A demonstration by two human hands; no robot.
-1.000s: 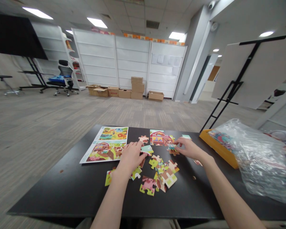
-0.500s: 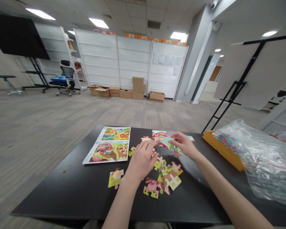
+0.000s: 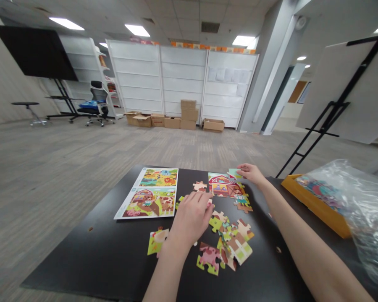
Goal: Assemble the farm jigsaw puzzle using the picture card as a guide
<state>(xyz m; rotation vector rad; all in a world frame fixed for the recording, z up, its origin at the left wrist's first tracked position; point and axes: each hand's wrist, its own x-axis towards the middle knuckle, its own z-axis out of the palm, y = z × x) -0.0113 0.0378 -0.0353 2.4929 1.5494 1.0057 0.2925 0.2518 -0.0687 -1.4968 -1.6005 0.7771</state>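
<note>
My right hand reaches to the far edge of the black table and pinches a teal puzzle piece at the top right corner of the joined barn section. My left hand lies palm down with fingers stretched over loose pieces near the table's middle. A pile of loose puzzle pieces sits just right of it. A pink cow piece lies nearest me and a yellow-green piece lies left of my wrist.
A printed picture sheet lies at the left of the table. An orange box lid under a clear plastic bag sits at the right. An easel stand rises behind it. Cardboard boxes and an office chair stand far off.
My right hand has carried the teal piece from the middle of the barn section up to its far right corner. My left hand let go of that piece and shifted a little toward me.
</note>
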